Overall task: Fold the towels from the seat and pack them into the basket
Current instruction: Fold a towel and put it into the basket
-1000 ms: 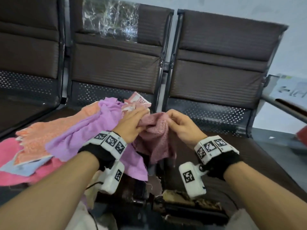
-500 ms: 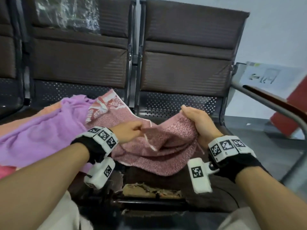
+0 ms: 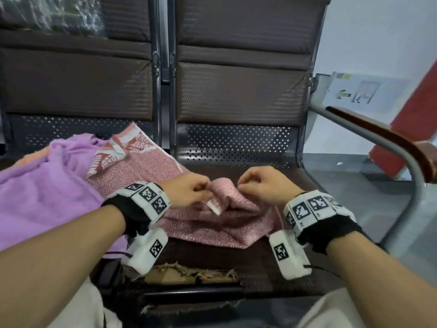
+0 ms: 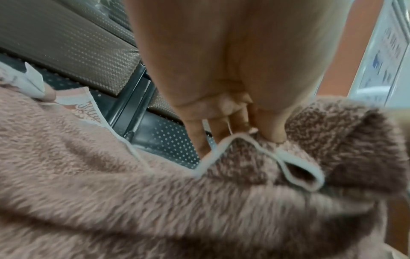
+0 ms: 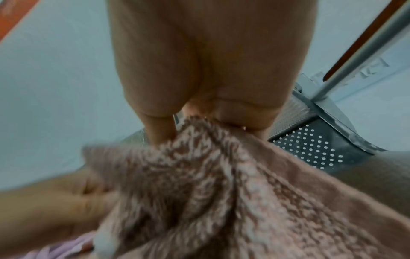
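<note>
- Left hand (image 3: 186, 190) and right hand (image 3: 262, 185): each grip pinches the pink towel (image 3: 208, 223), bunched mid-seat (image 3: 295, 185).
- Risk: hem slips from my pinch; fold skews.
- Purple towel (image 3: 47, 185) at 9 o'clock may snag.
</note>
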The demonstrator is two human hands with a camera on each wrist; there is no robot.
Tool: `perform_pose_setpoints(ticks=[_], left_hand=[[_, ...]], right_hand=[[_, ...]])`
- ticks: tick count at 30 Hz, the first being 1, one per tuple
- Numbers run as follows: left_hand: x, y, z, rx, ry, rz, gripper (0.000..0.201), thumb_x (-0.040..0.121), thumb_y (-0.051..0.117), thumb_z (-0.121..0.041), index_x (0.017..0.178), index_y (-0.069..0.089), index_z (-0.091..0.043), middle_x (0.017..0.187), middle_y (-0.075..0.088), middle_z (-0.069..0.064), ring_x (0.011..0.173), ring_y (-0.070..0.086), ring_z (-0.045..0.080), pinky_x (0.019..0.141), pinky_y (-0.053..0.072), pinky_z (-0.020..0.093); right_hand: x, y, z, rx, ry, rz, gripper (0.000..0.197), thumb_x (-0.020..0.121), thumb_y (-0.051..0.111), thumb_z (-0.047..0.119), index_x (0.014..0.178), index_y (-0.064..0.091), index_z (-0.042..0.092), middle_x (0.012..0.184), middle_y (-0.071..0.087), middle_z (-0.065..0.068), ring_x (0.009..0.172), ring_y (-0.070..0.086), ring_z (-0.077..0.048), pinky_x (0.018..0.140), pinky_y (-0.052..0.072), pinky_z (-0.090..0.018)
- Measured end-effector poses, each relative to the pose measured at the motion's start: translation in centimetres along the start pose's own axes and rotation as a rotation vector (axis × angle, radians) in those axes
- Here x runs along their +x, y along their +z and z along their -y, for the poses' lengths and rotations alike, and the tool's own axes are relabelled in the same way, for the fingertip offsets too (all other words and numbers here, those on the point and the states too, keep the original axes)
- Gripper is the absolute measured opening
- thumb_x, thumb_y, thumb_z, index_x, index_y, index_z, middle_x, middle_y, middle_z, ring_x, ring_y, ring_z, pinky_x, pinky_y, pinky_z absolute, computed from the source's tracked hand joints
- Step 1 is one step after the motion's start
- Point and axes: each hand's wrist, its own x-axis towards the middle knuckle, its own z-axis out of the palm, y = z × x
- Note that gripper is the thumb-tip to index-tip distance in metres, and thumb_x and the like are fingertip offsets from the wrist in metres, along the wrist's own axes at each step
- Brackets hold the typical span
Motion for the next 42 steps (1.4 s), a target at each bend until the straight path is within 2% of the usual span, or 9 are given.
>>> perform_pose_setpoints(ticks=[5, 10, 14, 18, 23, 28, 32, 36, 42], left_hand=[[-0.3, -1.0, -2.0, -0.198, 0.096, -0.235, 0.007, 0.091, 0.057, -0.012, 0.091, 0.064, -0.012, 0.092, 0.067, 0.001, 0.088, 0.063, 0.015, 0.085, 0.051, 0.031], [-0.7, -1.7, -3.1, -0.31, 0.039, -0.401, 0.009, 0.091, 0.057, -0.02, 0.097, 0.056, -0.013, 0.095, 0.066, 0.02, 0.068, 0.061, 0.022, 0.058, 0.051, 0.031], [-2.0, -3.2, -3.4, -0.35, 0.128, -0.32, 0.03, 0.073, 0.06, -0.052, 0.09, 0.061, -0.026, 0.077, 0.067, -0.013, 0.064, 0.058, -0.003, 0.061, 0.048, 0.014], [-3.1, -3.1, -0.8, 0.088, 0.005, -0.237, 0.019, 0.084, 0.066, -0.034, 0.068, 0.058, -0.028, 0.066, 0.061, -0.014, 0.062, 0.056, -0.001, 0.062, 0.041, 0.023], [-4.5, -3.9, 1.2, 0.255, -0.186, -0.252, 0.032, 0.089, 0.059, -0.034, 0.063, 0.049, -0.02, 0.06, 0.05, -0.003, 0.053, 0.046, 0.012, 0.049, 0.032, 0.024], [-4.6, -4.5, -2.5, 0.21, 0.045, -0.403, 0.035, 0.085, 0.065, -0.037, 0.061, 0.052, -0.015, 0.054, 0.045, -0.007, 0.049, 0.043, 0.002, 0.049, 0.031, 0.014], [-3.8, -4.1, -5.5, 0.106, 0.161, -0.504, 0.043, 0.085, 0.064, -0.038, 0.053, 0.043, -0.018, 0.047, 0.038, -0.007, 0.045, 0.037, 0.006, 0.047, 0.027, 0.02], [-3.3, -4.3, -5.0, 0.098, 0.132, -0.563, 0.041, 0.086, 0.062, -0.037, 0.059, 0.052, -0.008, 0.052, 0.044, -0.003, 0.049, 0.037, 0.009, 0.051, 0.025, 0.024], [-2.9, -4.6, -2.2, 0.159, 0.057, -0.543, 0.01, 0.083, 0.06, -0.019, 0.079, 0.067, -0.014, 0.073, 0.066, -0.002, 0.071, 0.058, 0.014, 0.065, 0.038, 0.029]], right_hand=[[-0.8, 0.7, 1.8, 0.173, -0.062, 0.191, 0.075, 0.069, 0.058, 0.069, 0.126, 0.058, 0.019, 0.115, 0.066, 0.008, 0.1, 0.062, -0.003, 0.089, 0.048, -0.023], [-1.0, 0.1, 4.0, 0.277, -0.231, 0.126, 0.034, 0.091, 0.061, 0.024, 0.093, 0.061, -0.01, 0.077, 0.055, -0.021, 0.071, 0.048, -0.022, 0.069, 0.037, -0.036], [-2.1, -1.5, 5.2, 0.531, -0.348, -0.07, 0.018, 0.094, 0.051, 0.005, 0.095, 0.056, -0.013, 0.082, 0.057, -0.013, 0.076, 0.054, -0.017, 0.072, 0.045, -0.026], [-3.5, -2.6, 5.3, 0.786, -0.411, -0.151, 0.024, 0.088, 0.052, 0.013, 0.103, 0.054, -0.005, 0.083, 0.051, -0.01, 0.077, 0.048, -0.02, 0.069, 0.042, -0.025], [-3.9, -4.2, 2.2, 0.792, -0.215, -0.246, 0.011, 0.092, 0.052, -0.001, 0.09, 0.062, 0.002, 0.077, 0.059, -0.005, 0.068, 0.055, -0.013, 0.063, 0.044, -0.022], [-2.4, -2.6, 0.2, 0.614, 0.049, -0.249, 0.026, 0.09, 0.048, -0.006, 0.082, 0.061, 0.015, 0.072, 0.06, -0.004, 0.059, 0.052, -0.012, 0.051, 0.038, -0.025], [-0.6, -1.1, 2.0, 0.492, 0.064, -0.276, 0.031, 0.094, 0.04, 0.009, 0.078, 0.063, 0.022, 0.085, 0.064, 0.002, 0.083, 0.058, -0.014, 0.079, 0.046, -0.029], [0.0, -0.7, 3.7, 0.511, -0.01, -0.086, 0.047, 0.085, 0.053, 0.062, 0.076, 0.066, 0.018, 0.08, 0.069, 0.005, 0.074, 0.065, -0.007, 0.074, 0.051, -0.024], [0.3, 1.1, 4.1, 0.272, -0.079, 0.291, 0.027, 0.079, 0.072, 0.045, 0.053, 0.065, 0.041, 0.057, 0.056, 0.028, 0.06, 0.052, 0.012, 0.073, 0.04, -0.021]])
